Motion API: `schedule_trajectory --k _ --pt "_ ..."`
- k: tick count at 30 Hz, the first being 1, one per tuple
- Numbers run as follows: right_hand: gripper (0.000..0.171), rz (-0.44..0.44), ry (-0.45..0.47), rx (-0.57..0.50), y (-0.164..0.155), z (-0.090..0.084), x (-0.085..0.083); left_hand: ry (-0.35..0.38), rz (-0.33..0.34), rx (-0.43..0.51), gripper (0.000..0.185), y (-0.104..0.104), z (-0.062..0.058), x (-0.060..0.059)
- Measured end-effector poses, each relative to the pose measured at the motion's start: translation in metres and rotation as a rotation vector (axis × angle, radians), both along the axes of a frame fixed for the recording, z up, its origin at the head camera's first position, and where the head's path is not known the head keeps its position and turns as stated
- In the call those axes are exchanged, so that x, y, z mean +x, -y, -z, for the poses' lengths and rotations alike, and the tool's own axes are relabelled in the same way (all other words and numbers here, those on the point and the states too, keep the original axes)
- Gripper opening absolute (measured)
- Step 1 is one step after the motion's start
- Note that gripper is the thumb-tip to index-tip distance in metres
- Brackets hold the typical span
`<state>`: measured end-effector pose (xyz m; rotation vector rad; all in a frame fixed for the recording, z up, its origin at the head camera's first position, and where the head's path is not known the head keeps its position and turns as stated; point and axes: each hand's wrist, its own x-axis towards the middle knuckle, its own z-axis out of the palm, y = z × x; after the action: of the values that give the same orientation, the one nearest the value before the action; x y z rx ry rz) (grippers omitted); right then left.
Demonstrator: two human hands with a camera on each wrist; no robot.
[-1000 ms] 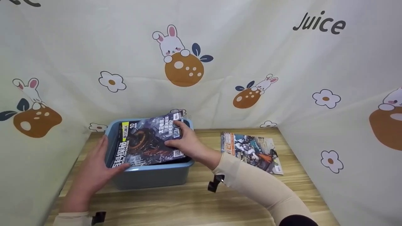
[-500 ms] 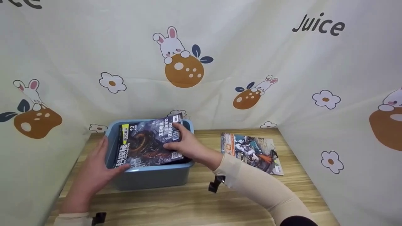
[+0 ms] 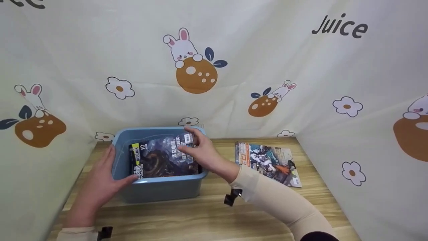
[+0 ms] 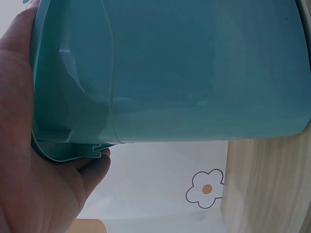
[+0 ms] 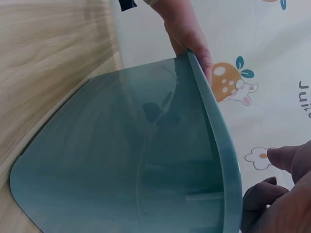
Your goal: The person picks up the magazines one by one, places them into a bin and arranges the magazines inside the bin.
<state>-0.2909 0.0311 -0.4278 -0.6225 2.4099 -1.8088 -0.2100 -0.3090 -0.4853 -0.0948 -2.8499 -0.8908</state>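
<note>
A blue plastic bin [image 3: 160,189] stands on the wooden table, with a dark-covered magazine [image 3: 160,157] lying inside it below the rim. My left hand [image 3: 100,177] holds the bin's front left corner, thumb over the front rim. In the left wrist view, the left hand [image 4: 29,141] has its fingers curled about the rim of the bin [image 4: 194,73]. Over the bin's right end is my right hand [image 3: 207,152], thumb and fingers spread above the magazine's right part. The right wrist view shows the right hand [image 5: 282,199] beyond the rim of the bin [image 5: 107,160], holding nothing visible.
A second magazine [image 3: 267,164] with a colourful cover lies flat on the table [image 3: 187,217], right of the bin. Pale cloth [image 3: 140,50] printed with rabbits and oranges walls in the back and both sides.
The dark magazine has dropped lower into the bin and shifted slightly right. My right hand has let go of it and rises a little; my left hand stays at the rim.
</note>
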Motion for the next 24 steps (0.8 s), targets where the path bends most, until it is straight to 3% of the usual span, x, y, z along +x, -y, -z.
schedule_trajectory --k 5,10,20,24 --pt "0.058 0.026 -0.012 -0.04 -0.013 -0.002 -0.004 -0.005 0.008 0.008 0.14 0.0 -0.001 -0.001" --pt "0.059 0.039 -0.002 -0.042 -0.043 0.006 -0.011 -0.008 0.008 0.001 0.14 -0.001 0.0 -0.001" --pt "0.06 0.121 -0.101 0.199 -0.142 0.047 -0.034 0.007 0.0 -0.002 0.141 -0.001 0.0 0.001" --pt "0.061 0.179 -0.098 0.299 -0.186 0.065 -0.042 -0.001 -0.005 -0.008 0.141 -0.001 0.0 0.001"
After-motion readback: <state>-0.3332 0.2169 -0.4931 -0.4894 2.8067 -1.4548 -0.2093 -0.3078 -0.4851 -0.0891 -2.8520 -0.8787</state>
